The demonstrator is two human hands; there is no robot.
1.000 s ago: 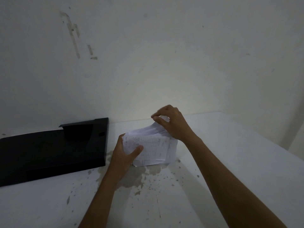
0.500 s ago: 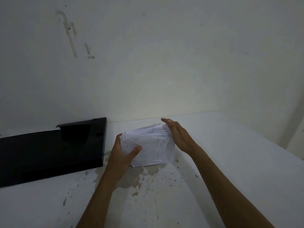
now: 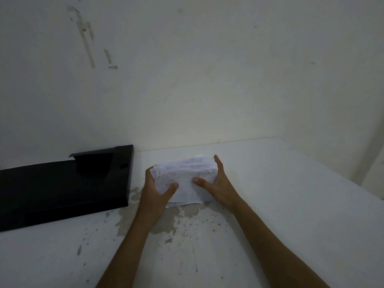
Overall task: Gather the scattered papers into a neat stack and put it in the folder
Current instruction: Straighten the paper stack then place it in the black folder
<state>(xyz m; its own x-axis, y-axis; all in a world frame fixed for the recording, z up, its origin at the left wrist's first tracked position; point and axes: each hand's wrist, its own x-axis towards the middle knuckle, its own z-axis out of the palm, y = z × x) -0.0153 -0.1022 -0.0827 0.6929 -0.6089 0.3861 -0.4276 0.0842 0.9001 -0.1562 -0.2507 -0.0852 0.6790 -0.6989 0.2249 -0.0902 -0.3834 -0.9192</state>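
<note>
Papers (image 3: pixel 182 179), white printed sheets, sat gathered but ragged-edged on the stained white table (image 3: pixel 270 194), left hand (image 3: pixel 155 192) and right hand (image 3: pixel 216 186) gripping opposite sides, thumbs on top, not yet in the black folder (image 3: pixel 62 183) at left.

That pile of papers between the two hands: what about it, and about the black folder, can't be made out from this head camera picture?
- Writing on the papers: too small and dim.
- Sheet count: edges overlap.
- Fingers of the left hand: behind the pile.
- Pile's right edge: covered by the right hand.
- Black folder: cut off at the picture's left edge; inside too dark.
</note>
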